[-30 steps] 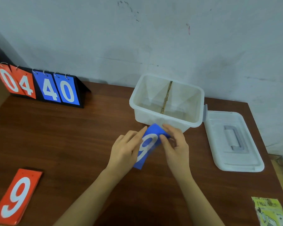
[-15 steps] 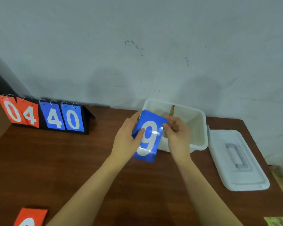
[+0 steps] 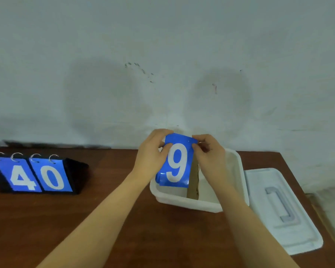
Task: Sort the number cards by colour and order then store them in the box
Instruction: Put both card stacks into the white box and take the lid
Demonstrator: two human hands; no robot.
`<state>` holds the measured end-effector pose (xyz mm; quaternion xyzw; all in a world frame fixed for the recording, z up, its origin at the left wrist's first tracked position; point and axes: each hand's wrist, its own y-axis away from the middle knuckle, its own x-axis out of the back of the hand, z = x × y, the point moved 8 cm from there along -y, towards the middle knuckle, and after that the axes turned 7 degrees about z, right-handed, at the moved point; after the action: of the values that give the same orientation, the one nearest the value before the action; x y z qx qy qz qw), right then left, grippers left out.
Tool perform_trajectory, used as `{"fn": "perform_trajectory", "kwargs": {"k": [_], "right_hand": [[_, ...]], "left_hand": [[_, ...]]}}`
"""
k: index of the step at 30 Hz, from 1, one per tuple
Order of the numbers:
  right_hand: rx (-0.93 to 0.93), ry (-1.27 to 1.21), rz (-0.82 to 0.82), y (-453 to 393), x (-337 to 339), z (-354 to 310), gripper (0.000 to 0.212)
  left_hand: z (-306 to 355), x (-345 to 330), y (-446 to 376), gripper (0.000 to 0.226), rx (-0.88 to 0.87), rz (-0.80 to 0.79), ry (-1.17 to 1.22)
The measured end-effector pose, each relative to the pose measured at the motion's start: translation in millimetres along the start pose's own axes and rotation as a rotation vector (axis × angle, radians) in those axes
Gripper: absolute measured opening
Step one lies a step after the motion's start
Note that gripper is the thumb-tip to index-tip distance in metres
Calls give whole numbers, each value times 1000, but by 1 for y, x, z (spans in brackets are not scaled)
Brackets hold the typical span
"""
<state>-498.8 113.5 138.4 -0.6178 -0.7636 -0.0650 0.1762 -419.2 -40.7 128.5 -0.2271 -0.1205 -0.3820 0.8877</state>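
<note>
A stack of blue number cards with a white 9 on the front is held upright over the left compartment of the white plastic box. My left hand grips the stack's upper left edge. My right hand pinches its upper right corner. The lower edge of the cards dips below the box rim. A brown cardboard divider splits the box into two compartments.
A black flip scoreboard with blue 4 and 0 and an orange card at its left stands at the back left of the wooden table. The white box lid with a grey handle lies to the right of the box.
Both hands lifted the blue cards off the table, turned them upright and brought them over the box's left compartment. The camera tilted up, so the orange 9 card left the view.
</note>
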Motion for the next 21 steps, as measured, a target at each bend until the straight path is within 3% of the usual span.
{"fn": "perform_trajectory", "kwargs": {"k": [5, 10, 13, 21], "right_hand": [[57, 230, -120, 0, -5, 26, 9], [257, 572, -195, 1, -13, 48, 14], [252, 612, -220, -1, -11, 53, 13], [316, 944, -361, 7, -34, 67, 21]], "left_hand": [[-24, -26, 8, 38, -75, -181, -140], [-34, -40, 24, 25, -417, -198, -520], [-36, -46, 25, 21, -429, -261, -530], [-44, -72, 30, 29, -414, -549, -921]]}}
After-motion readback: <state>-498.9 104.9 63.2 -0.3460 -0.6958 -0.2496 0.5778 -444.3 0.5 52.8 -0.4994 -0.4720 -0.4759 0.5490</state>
